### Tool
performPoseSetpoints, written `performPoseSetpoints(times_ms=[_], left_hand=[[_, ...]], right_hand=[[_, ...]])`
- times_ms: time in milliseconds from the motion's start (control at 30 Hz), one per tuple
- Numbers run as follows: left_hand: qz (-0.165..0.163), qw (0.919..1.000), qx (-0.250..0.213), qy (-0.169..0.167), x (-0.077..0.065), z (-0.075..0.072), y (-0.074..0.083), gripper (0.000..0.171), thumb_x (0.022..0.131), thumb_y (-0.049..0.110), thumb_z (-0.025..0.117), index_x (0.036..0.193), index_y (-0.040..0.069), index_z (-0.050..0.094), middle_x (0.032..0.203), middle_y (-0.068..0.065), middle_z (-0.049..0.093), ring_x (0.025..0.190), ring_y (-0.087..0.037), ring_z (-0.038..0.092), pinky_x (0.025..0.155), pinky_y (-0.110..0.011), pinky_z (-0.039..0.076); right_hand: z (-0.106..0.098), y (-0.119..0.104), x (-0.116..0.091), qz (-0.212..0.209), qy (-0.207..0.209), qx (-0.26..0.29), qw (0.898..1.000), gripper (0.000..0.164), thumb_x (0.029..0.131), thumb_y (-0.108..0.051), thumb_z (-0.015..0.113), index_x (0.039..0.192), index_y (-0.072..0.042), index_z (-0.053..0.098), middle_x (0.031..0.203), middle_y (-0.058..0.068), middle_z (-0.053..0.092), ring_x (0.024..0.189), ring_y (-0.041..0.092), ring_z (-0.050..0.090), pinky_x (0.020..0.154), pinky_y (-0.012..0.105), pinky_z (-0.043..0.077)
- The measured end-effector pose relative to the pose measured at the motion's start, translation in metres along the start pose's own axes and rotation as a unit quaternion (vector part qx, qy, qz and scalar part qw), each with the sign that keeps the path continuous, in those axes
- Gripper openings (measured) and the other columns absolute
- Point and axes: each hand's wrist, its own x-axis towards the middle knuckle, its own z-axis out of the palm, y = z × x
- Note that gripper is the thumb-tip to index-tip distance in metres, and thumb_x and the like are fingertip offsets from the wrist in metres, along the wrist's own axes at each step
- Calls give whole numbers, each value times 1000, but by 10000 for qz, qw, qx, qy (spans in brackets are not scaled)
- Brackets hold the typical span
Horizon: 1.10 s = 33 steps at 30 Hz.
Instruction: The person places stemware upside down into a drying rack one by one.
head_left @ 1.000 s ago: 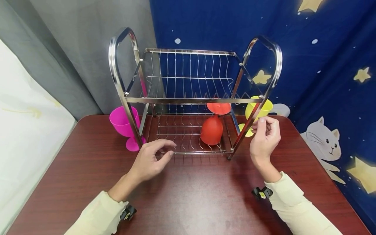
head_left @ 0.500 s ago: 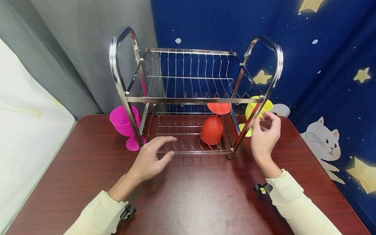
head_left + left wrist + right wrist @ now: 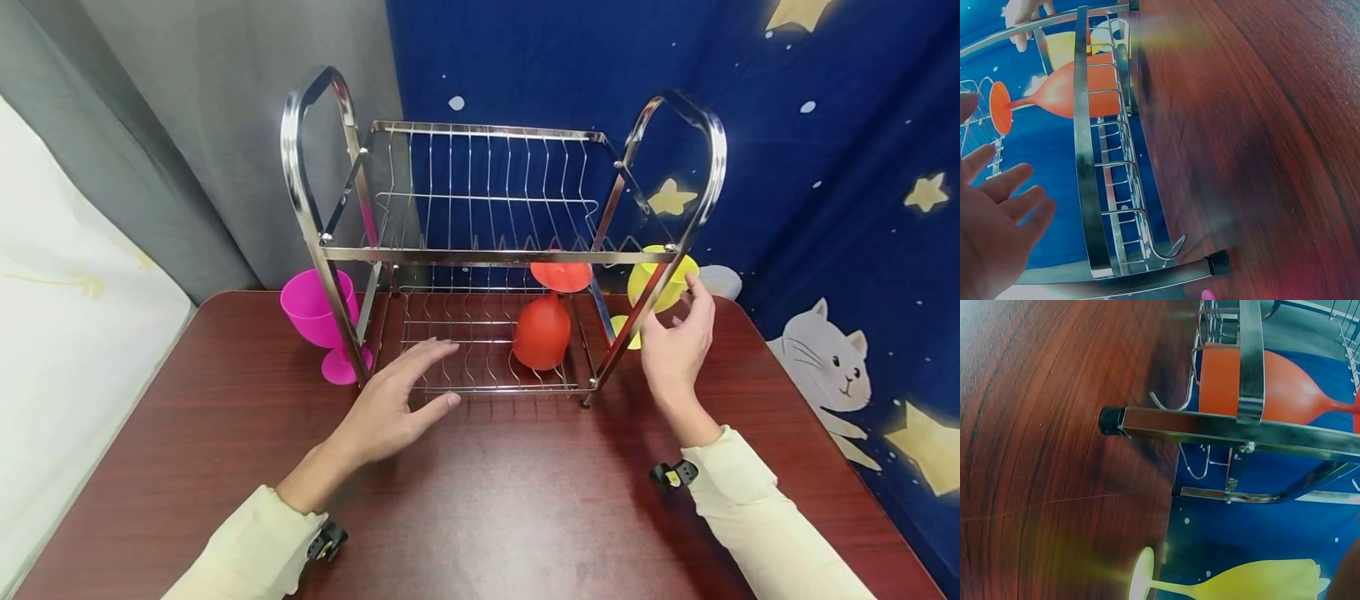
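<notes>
My left hand (image 3: 390, 408) hovers in front of the rack's lower tier, fingers extended and thumb apart, with nothing in it. At the right, my right hand (image 3: 678, 350) is held up beside the rack's front post, its fingers loosely bent near the bowl of an upright yellow plastic goblet (image 3: 684, 275). Whether the fingertips touch that bowl cannot be told. On the lower tier of the chrome dish rack (image 3: 495, 257), a red goblet (image 3: 542, 333) stands upside down, its foot upward. An upright magenta goblet (image 3: 311, 308) is on the table left of the rack.
The two-tier rack stands on a dark red wooden table (image 3: 510, 500), its arched side handles rising at both ends. Behind hang a grey curtain (image 3: 172, 125) and a blue one (image 3: 510, 67) with stars and a cat. White cloth (image 3: 67, 317) lies along the left.
My right hand has uncurled and its fingers have moved up toward the yellow goblet. The left fingers have straightened and spread further from the thumb. All three goblets are where they were.
</notes>
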Motion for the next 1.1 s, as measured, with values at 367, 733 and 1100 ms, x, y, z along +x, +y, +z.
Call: performPoseSetpoints(times_ms=[367, 733, 1100], left_hand=[[140, 9993, 261, -215, 0, 2, -2, 65, 89, 43, 67, 147, 26, 41, 149, -3, 45, 140, -22, 38, 111, -53, 33], [125, 9990, 343, -244, -1, 3, -1, 66, 88, 42, 67, 146, 22, 44, 148, -2, 46, 138, -21, 40, 109, -54, 35], [113, 9990, 322, -274, -2, 3, -1, 66, 88, 41, 67, 147, 26, 42, 148, 0, 46, 137, -21, 40, 110, -53, 35]], right_hand=[[0, 12, 13, 270, -277, -685, 9969, 85, 77, -41, 77, 146, -13, 37, 138, 11, 45, 124, 21, 42, 103, 38, 38], [3, 25, 22, 495, -434, -764, 9949, 92, 74, -40, 80, 148, -15, 31, 142, 9, 41, 124, 22, 41, 103, 39, 37], [8, 32, 27, 616, -470, -473, 9959, 95, 73, -36, 82, 147, -15, 27, 136, 10, 44, 110, 22, 51, 95, 35, 43]])
